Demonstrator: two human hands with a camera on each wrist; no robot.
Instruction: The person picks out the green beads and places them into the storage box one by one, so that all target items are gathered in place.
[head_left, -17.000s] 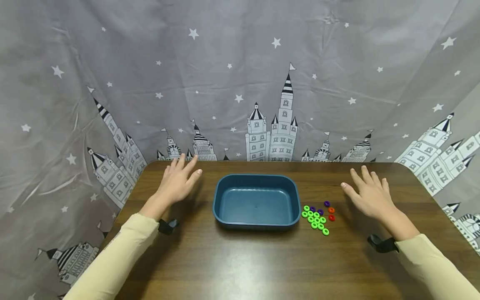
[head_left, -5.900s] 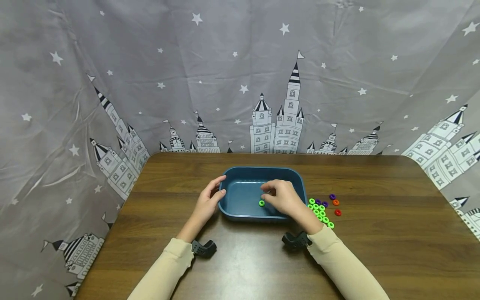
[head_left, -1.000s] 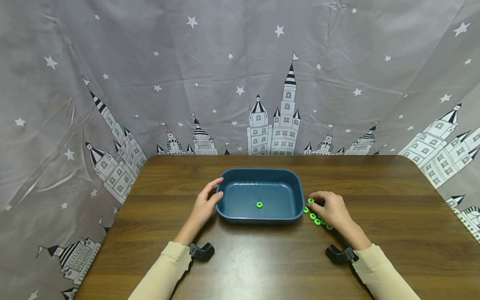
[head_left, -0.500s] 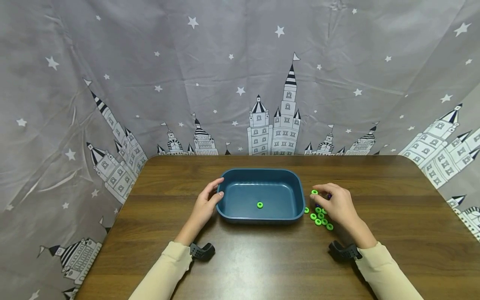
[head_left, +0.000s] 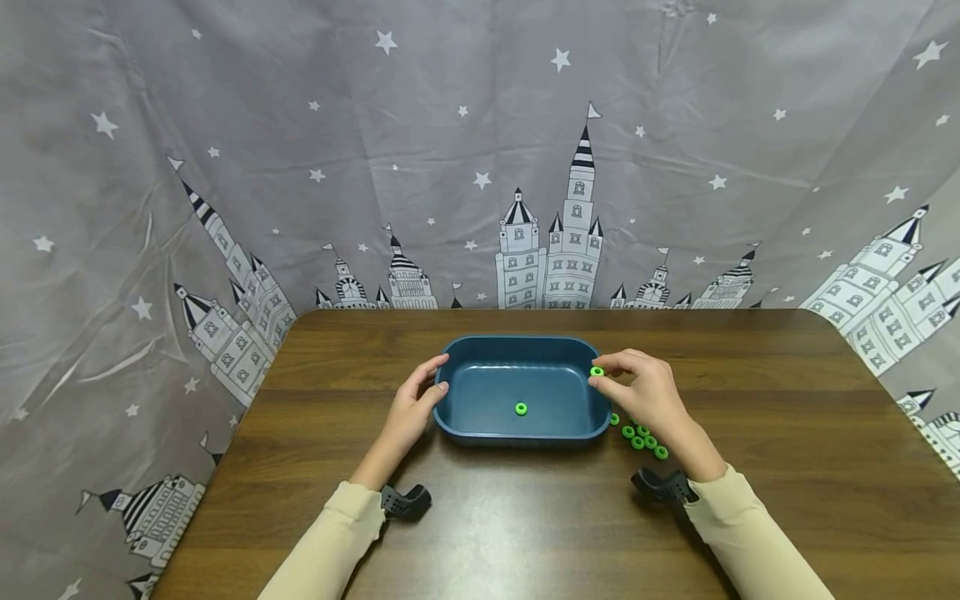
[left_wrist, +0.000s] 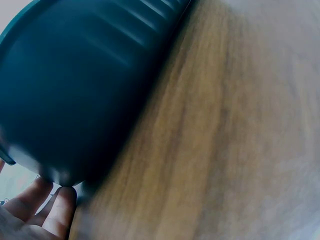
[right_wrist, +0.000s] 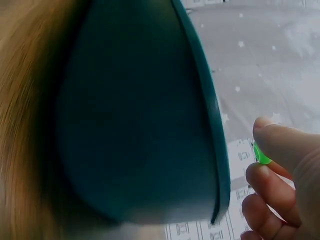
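A dark blue rectangular plastic tub (head_left: 525, 433) stands on the table, with one small green ring bead (head_left: 521, 409) on its floor. The left hand (head_left: 408, 408) holds the tub's left end, its thumb and a finger at the rim; in the left wrist view, fingertips (left_wrist: 62, 210) touch the outer wall. Thumb and fingers of the right hand (head_left: 641, 387) pinch another green ring (head_left: 597, 372) just above the tub's right rim. The right wrist view shows that ring (right_wrist: 260, 154) between thumb and finger, beside the tub wall (right_wrist: 150, 110).
Several green rings (head_left: 637, 442) lie on the brown wooden table (head_left: 480, 533) right of the tub, some hidden under the right hand. A grey curtain (head_left: 420, 150) with castles and stars hangs behind the table. Black straps sit on both wrists.
Both hands came in from the sides; the left took hold of the tub. One green ring got into the tub. The right hand lifted another ring from the pile and moved left to the rim.
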